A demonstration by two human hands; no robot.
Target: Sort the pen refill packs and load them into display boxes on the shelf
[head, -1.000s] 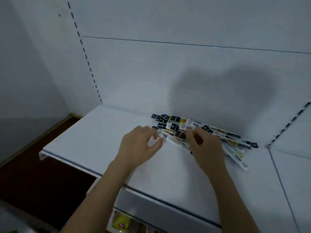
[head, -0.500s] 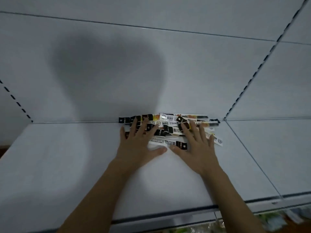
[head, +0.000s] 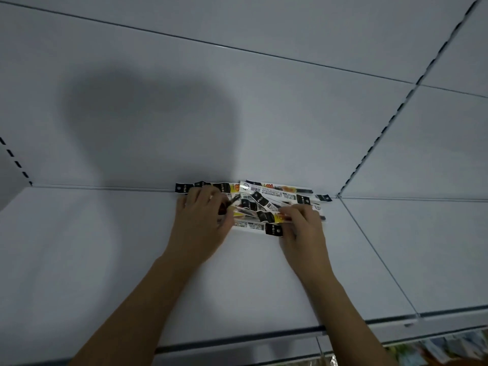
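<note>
Smooth white metal shelf [head: 105, 260], matte back panel [head: 264, 114] with slotted uprights. Glossy, flat pen refill packs [head: 266, 204] heaped against that panel. Left hand [head: 203, 220] and right hand [head: 303, 228] both curled, pinching packs in the heap.

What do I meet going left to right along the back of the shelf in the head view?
Slotted upright at the left edge → bare shelf → left hand → pile of pen refill packs → right hand → slotted upright at the corner.
</note>
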